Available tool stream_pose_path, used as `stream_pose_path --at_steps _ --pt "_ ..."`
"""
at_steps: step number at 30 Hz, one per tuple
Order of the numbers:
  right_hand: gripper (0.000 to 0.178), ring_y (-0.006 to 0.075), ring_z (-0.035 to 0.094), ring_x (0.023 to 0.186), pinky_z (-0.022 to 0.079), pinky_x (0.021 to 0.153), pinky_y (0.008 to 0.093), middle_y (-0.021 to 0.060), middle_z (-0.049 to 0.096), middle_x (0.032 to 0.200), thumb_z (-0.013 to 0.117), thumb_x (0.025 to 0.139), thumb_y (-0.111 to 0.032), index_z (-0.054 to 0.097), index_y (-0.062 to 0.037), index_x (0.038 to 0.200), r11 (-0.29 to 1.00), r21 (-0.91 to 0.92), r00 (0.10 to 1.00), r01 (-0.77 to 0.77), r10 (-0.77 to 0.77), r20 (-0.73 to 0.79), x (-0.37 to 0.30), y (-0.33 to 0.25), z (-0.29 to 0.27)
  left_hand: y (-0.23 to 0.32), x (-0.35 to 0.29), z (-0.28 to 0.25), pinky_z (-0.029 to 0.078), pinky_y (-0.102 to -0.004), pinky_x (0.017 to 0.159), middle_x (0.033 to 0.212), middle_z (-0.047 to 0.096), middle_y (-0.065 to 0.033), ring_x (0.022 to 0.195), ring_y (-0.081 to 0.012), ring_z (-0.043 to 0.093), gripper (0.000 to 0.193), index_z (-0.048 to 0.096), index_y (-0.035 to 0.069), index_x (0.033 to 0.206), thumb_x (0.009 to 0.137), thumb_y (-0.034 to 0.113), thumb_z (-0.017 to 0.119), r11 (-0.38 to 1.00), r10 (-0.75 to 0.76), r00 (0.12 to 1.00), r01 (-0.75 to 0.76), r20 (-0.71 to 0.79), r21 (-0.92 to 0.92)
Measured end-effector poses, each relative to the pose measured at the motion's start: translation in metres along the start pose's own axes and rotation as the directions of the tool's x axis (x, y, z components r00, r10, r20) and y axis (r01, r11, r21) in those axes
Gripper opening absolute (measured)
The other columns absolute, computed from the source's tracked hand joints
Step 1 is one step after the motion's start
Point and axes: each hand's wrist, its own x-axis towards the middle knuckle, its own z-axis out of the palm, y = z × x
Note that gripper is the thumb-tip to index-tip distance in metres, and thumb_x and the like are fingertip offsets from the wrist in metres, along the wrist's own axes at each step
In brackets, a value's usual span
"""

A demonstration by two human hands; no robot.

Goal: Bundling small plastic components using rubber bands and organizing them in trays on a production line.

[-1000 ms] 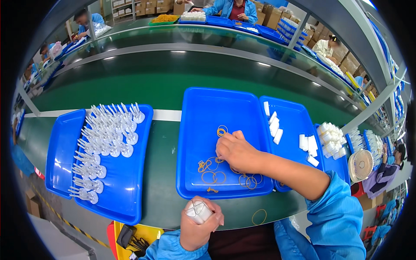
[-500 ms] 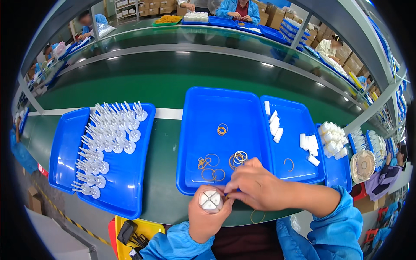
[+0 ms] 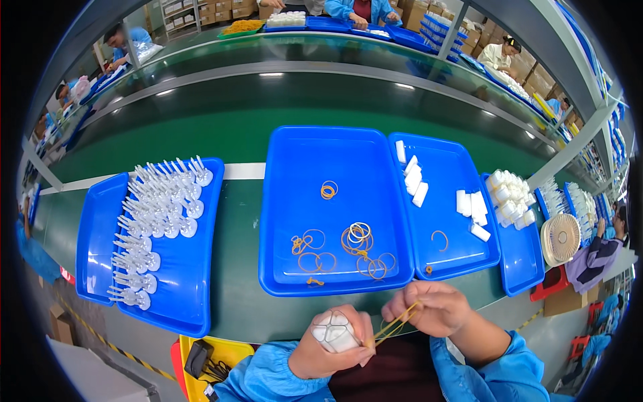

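My left hand [image 3: 309,352] is wrapped round a white rounded piece [image 3: 336,333] with thin metal wires crossing over its end. Between my two hands runs a stretched yellow rubber band [image 3: 395,324], slanting up to the right. Its right end is pinched in my right hand [image 3: 437,307], just off the front edge of the trays; its left end meets my left fingertips. Loose rubber bands [image 3: 355,238] lie in the big blue tray [image 3: 328,157] ahead of my hands. How the band sits on the white piece is hidden by my fingers.
At right, a blue tray [image 3: 462,258] carries white cylinders [image 3: 413,179]; another holds a white pile [image 3: 510,201]. Clear stemmed pieces [image 3: 161,211] stand in a tray at left. Below that is a yellow bin [image 3: 221,348] with a black adapter. People work across the green conveyor [image 3: 321,107].
My right hand has drawn away to the right, and a rubber band now stretches between both hands. The white piece has tilted in my left hand. The whole view has shifted slightly.
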Motion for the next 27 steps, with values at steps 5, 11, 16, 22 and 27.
stream_pose_path --at_steps 5,11,16,22,27 --pt "0.012 0.0174 0.055 0.074 0.047 0.066 0.033 0.0102 0.056 0.079 0.055 0.085 -0.007 0.05 0.0006 0.092 0.989 0.108 0.993 0.1 -0.106 0.046 0.003 -0.021 0.004 -0.005 0.007 -0.001 0.043 -0.0254 0.058 0.079 0.053 -0.0073 0.066 -0.0144 0.054 0.042 0.042 0.003 0.102 0.069 -0.006 0.067 0.7 0.098 0.983 -0.179 0.156 0.692" --pt "0.009 0.0072 0.049 0.053 0.039 0.046 0.0214 0.0059 0.054 0.078 0.07 0.071 -0.001 0.068 -0.0039 0.079 0.061 -0.928 0.88 0.368 -0.345 0.327 0.031 -0.026 0.055 -0.018 0.018 0.005 0.048 -0.0329 0.063 0.08 0.057 -0.0113 0.07 -0.026 0.062 0.084 0.018 0.002 0.135 0.068 0.002 0.068 0.334 0.321 0.946 -0.065 -0.049 0.94" --pt "0.021 0.012 0.052 0.057 0.041 0.045 0.0217 0.0091 0.056 0.095 0.068 0.064 -0.002 0.068 -0.0053 0.085 -0.347 -0.799 0.732 0.492 -0.331 0.595 0.015 0.001 0.064 -0.014 0.013 0.006 0.048 -0.0333 0.062 0.077 0.057 -0.0092 0.068 -0.0248 0.06 0.089 0.01 0.001 0.139 0.071 0.006 0.066 0.183 0.4 0.916 -0.083 0.003 0.98" --pt "0.021 0.0171 0.053 0.072 0.044 0.049 0.0239 0.0055 0.053 0.108 0.069 0.061 -0.007 0.066 -0.0046 0.082 -0.525 -0.661 0.593 0.536 -0.324 0.737 0.009 0.026 0.05 -0.012 0.017 0.014 0.046 -0.0269 0.068 0.075 0.054 -0.0026 0.068 -0.0118 0.053 0.06 0.043 0.005 0.127 0.072 0.008 0.066 0.563 0.387 0.883 0.002 -0.265 0.826" --pt "0.018 0.0131 0.05 0.077 0.037 0.052 0.0231 -0.0047 0.056 0.101 0.071 0.065 -0.011 0.069 -0.0127 0.083 -0.61 -0.488 0.339 0.624 -0.351 0.873 -0.004 0.02 0.047 -0.009 0.017 0.003 0.046 -0.0337 0.071 0.089 0.056 -0.0118 0.08 -0.0244 0.057 0.03 0.054 0.002 0.09 0.067 0.012 0.072 0.524 0.168 0.915 0.232 -0.366 0.82"
